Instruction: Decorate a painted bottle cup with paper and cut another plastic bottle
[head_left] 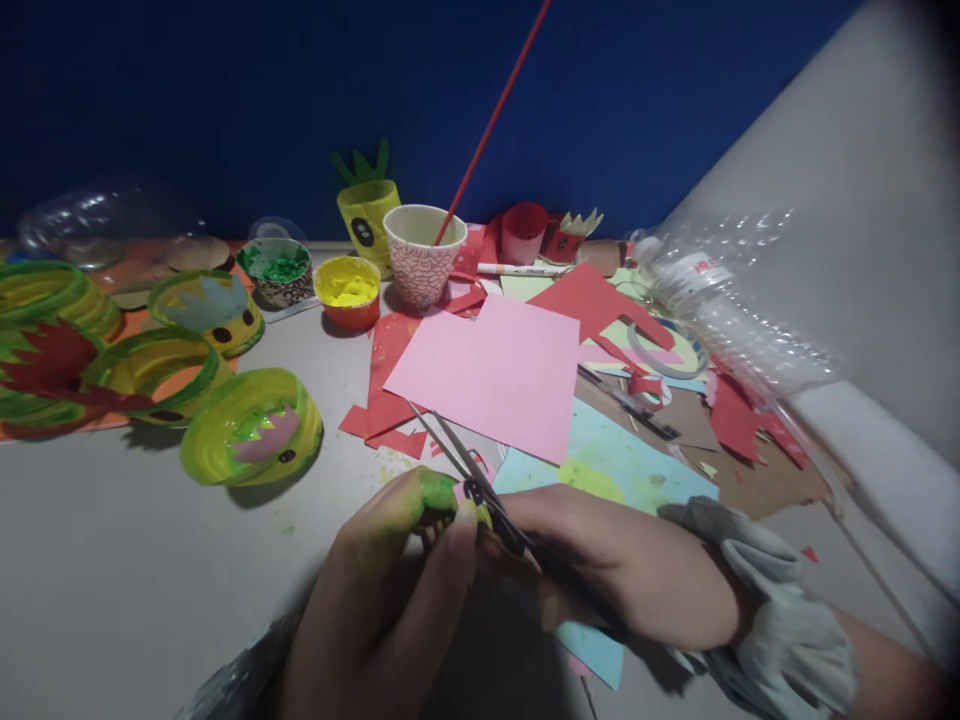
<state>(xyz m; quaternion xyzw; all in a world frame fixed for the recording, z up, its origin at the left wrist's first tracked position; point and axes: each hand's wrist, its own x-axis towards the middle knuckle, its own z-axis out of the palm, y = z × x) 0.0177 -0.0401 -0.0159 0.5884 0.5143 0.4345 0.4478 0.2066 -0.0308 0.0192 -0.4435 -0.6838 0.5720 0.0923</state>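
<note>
A dark blue wall (225,100) backs the dimly lit grey tabletop (112,570), with a pale panel (877,150) at right.

At 6 o'clock the scissors (484,485) hide part of a bit (460,492) in the left hand (382,570), and it is too tiny to tell its shape. The right hand (622,560), at 5 o'clock, covers most of the handles. The bottom edge cuts off a blurry sleeve (251,665) at 7 o'clock. At 9 o'clock the left edge cuts a green ring (97,315). At 12 o'clock the top edge cuts the stick (496,115); the cup (422,270) hides its low end.
</note>
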